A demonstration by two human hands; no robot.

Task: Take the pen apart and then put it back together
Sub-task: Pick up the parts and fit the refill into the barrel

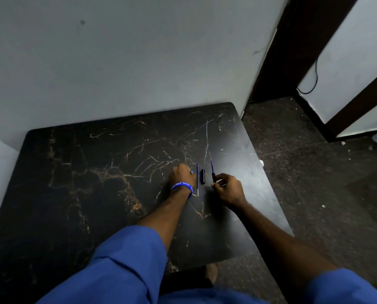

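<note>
The pen lies in pieces on a black marbled table. A thin clear barrel rests on the table, pointing away from me. Just right of it lies a short black cap. My right hand pinches a thin blue refill near its dark lower end, tip pointing away. My left hand, with a blue wristband, is curled beside the barrel; a small blue piece shows at its fingertips, too small to identify.
The table stands against a grey wall. Its right edge runs close to my right hand, with dark speckled floor beyond. A dark door frame and a loose cable are at the upper right. Scraps of paper lie on the floor.
</note>
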